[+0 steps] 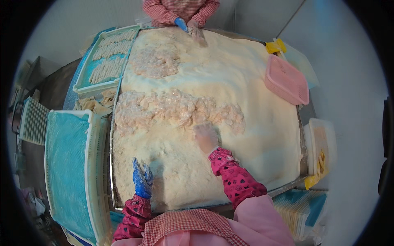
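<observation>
A wide table bed of pale crumb-like coating (pixel 262 135) lies in front of me. Across its middle runs a band of wet, pinkish raw pieces (pixel 180 108), perhaps meat; their exact kind is unclear. My right hand (pixel 206 137), pale and blurred by motion, is down at the near edge of that band, its fingers smeared. Over the crumbs at the near left is my left hand (pixel 143 178) in a blue glove dusted with crumbs. Its fingers are stretched out and apart, with nothing in them.
Opposite, a person's hands (pixel 193 30) work near another wet heap (pixel 156 61). At left stand a tray of coated strips (pixel 91 86) and stacked white trays with a blue liner (pixel 67 139). A pink basket (pixel 287 80) sits on the right edge, near clear tubs (pixel 324 139).
</observation>
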A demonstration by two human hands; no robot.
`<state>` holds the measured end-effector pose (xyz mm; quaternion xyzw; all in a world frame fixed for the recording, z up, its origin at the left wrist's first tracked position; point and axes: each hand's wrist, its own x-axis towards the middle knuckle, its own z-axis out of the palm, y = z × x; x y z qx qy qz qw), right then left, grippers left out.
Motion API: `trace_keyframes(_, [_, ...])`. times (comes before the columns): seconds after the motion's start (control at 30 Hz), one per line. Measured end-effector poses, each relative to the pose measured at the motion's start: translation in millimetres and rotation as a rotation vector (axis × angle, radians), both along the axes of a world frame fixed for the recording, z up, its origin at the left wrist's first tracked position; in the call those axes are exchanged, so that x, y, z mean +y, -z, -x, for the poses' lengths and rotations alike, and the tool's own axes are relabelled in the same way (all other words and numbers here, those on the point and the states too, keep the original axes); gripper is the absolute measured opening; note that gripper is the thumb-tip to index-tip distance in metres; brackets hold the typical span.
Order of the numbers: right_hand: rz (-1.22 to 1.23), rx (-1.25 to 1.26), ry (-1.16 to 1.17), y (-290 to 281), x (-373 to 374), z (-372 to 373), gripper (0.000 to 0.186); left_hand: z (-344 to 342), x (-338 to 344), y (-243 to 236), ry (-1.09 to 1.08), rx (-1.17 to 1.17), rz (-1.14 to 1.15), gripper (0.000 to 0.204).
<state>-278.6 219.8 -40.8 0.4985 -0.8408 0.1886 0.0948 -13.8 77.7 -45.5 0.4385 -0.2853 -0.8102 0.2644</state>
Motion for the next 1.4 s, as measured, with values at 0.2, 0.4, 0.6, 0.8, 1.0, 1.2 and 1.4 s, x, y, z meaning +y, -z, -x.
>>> trace_keyframes(0.2, [0.070, -0.384, -0.292, -26, 36, -52, 0.026, -17, 0, -19, -0.147, 0.022, -0.107, 0.024])
trace_keyframes(0.4, [0.212, -0.578, -0.012, 5, 53, -73, 0.044, -13, 3, 2, 0.227, 0.084, 0.105, 0.040])
trace_keyframes(0.6, [0.047, -0.611, -0.251, 17, 62, -72, 0.040, -6, -1, -20, 0.328, 0.055, 0.185, 0.027])
trace_keyframes(0.8, [0.140, -1.232, 0.205, -2, 68, -45, 0.037, -26, 8, 21, 0.361, 0.375, -0.003, 0.037])
trace_keyframes(1.0, [0.001, -0.482, -0.147, -1, 72, -67, 0.030, -13, 3, 39, 0.394, 0.999, -0.534, 0.047])
trace_keyframes(1.2, [0.416, -1.243, 0.108, -56, 31, -125, 0.024, 40, 41, -33, 0.096, 0.547, -0.346, 0.045])
trace_keyframes(1.4, [0.424, -0.617, -0.273, -69, 14, -180, 0.044, 56, 46, -72, 0.359, 0.370, 0.074, 0.059])
